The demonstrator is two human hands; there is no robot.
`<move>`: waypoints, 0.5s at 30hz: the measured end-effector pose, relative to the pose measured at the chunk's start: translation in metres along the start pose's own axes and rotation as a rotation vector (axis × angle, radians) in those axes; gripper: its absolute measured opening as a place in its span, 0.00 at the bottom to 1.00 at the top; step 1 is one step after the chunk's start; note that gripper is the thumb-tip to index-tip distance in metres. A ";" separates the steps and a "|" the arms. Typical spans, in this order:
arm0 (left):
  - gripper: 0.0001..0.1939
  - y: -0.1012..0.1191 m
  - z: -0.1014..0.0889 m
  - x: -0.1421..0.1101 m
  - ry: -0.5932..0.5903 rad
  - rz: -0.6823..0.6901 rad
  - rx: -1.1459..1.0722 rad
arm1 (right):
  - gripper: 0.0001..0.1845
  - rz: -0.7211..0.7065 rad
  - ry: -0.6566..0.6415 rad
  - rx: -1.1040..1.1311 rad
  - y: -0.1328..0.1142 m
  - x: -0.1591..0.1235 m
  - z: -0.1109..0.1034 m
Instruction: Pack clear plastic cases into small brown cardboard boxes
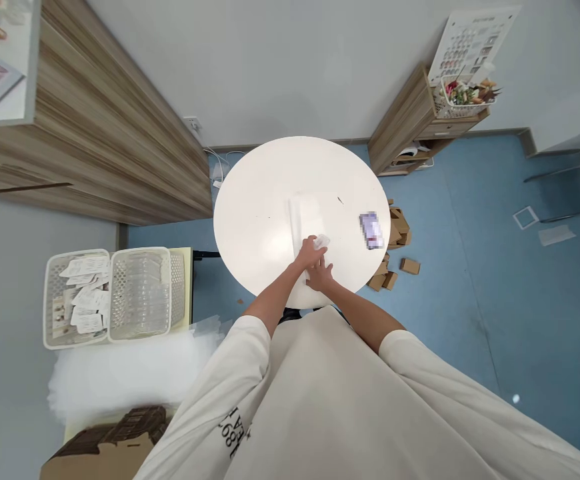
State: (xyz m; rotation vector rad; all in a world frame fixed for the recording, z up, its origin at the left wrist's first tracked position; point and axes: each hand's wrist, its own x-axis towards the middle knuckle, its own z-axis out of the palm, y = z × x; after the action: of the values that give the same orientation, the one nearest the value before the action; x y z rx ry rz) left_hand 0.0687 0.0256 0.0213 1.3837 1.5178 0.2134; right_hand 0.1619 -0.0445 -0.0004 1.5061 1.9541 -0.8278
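Note:
On the round white table [255, 200] lies a sheet of translucent white wrap [296, 217], stretching away from my hands. My left hand [310, 252] has its fingers curled at a small whitish, see-through packet [322, 241] above the sheet; what is inside it cannot be made out. Just nearer to my body, my right hand [321, 275] rests on the near part of the wrap with its fingers apart. The two hands are close together, almost touching.
A blurred purple phone-like item [371, 230] lies at the table's right. Small brown boxes [397, 227] are on the floor beyond it. White baskets [140, 293] with clear packs and papers stand left, above a pile of translucent bags [130, 370]. Wooden cabinets [135, 113] flank the table.

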 end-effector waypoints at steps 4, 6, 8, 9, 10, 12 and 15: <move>0.31 -0.026 -0.011 -0.005 0.071 -0.058 0.158 | 0.51 -0.014 0.025 0.004 0.003 -0.001 0.003; 0.32 -0.039 -0.017 -0.011 0.068 -0.063 0.219 | 0.53 -0.023 0.041 0.010 0.008 -0.002 0.003; 0.33 -0.050 -0.020 -0.016 0.060 -0.047 0.282 | 0.51 -0.052 0.059 0.024 0.017 -0.005 0.003; 0.33 -0.053 -0.019 -0.019 0.061 -0.032 0.312 | 0.50 -0.076 0.071 0.033 0.023 -0.007 0.003; 0.33 -0.056 -0.018 -0.021 0.067 -0.012 0.343 | 0.48 -0.099 0.086 0.043 0.030 -0.010 0.003; 0.33 -0.059 -0.012 -0.025 0.086 0.051 0.402 | 0.44 -0.145 0.123 0.057 0.044 -0.017 0.004; 0.32 -0.060 -0.002 -0.029 0.092 0.191 0.481 | 0.36 -0.192 0.173 0.049 0.060 -0.027 0.007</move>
State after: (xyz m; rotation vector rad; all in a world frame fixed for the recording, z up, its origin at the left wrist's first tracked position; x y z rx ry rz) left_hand 0.0235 -0.0166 -0.0037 1.9253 1.5753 0.0272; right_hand 0.2266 -0.0553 0.0055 1.4775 2.2486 -0.8547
